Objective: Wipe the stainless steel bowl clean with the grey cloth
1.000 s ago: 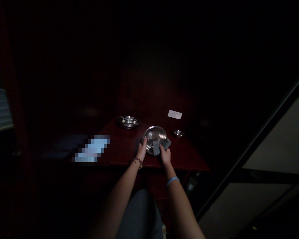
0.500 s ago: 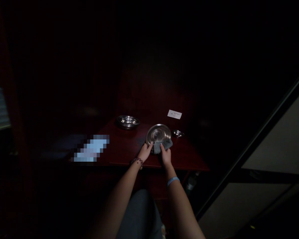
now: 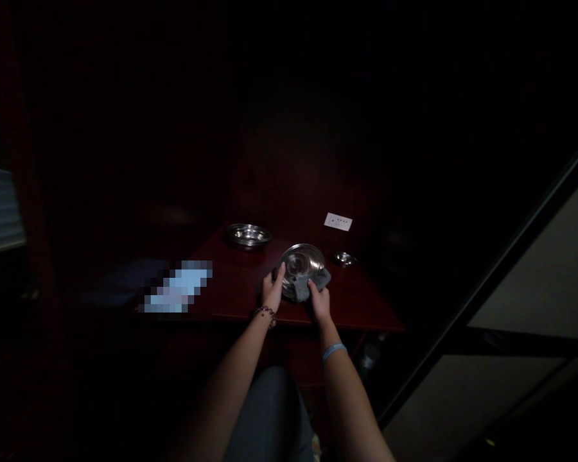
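A shiny metal plate point(image 3: 296, 262) is tilted up over the front part of the dark red table point(image 3: 241, 295). My left hand point(image 3: 273, 290) is closed on its left rim, thumb on the inner face. On the plate's lower right, my right hand point(image 3: 320, 300) pinches a grey cloth point(image 3: 302, 289) against the rim, with the thumb on top. The fingers behind the plate are hidden. Back left on the table stand metal dishes point(image 3: 248, 237), apparently stacked. A small metal bowl point(image 3: 343, 259) sits to the right of the plate.
A white socket plate point(image 3: 338, 222) is on the dark wall behind the table. A blurred-out bright patch point(image 3: 178, 287) lies at the table's left. Below the right side stands a bottle point(image 3: 370, 354). A pale panel with a dark frame point(image 3: 520, 289) slants along the right.
My left hand has moved from the plate's lower edge up to its left rim. The plate has shifted slightly left and turned, and the cloth now lies at its lower right.
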A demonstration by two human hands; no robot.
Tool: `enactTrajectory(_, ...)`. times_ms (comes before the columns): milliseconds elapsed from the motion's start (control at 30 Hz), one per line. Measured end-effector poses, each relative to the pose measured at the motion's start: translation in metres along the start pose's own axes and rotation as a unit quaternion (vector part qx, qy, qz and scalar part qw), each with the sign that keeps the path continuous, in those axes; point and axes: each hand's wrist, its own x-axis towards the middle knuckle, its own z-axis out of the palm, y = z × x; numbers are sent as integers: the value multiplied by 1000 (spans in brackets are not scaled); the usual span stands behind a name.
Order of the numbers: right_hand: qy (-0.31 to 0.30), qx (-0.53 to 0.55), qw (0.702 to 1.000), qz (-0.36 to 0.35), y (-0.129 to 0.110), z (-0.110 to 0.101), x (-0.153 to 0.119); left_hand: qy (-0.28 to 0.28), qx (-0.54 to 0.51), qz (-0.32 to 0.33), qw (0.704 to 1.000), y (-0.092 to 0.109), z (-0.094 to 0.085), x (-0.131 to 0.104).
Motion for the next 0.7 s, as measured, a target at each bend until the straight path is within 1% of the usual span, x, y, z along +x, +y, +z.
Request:
enactTrajectory(133,16,8,1000,6,2,-1,2,-52,-17,24,998,0,2,-1)
enactTrajectory(233,27,25,999,6,5,-1,4,-102,-21,24,994,-5,5,-1)
enactTrajectory(300,33,28,999,6,7,-1,5,-118,-15,27,992,-10,7,0)
enactTrajectory(467,32,18,999,17,7,-1,5,-120,39,62,990,-21,6,5)
enactTrajectory(600,30,22,999,15,4,0,3,-110,77,67,989,-26,3,11)
enactTrajectory(700,23,30,999,6,2,0,2,-107,82,63,989,-27,3,13)
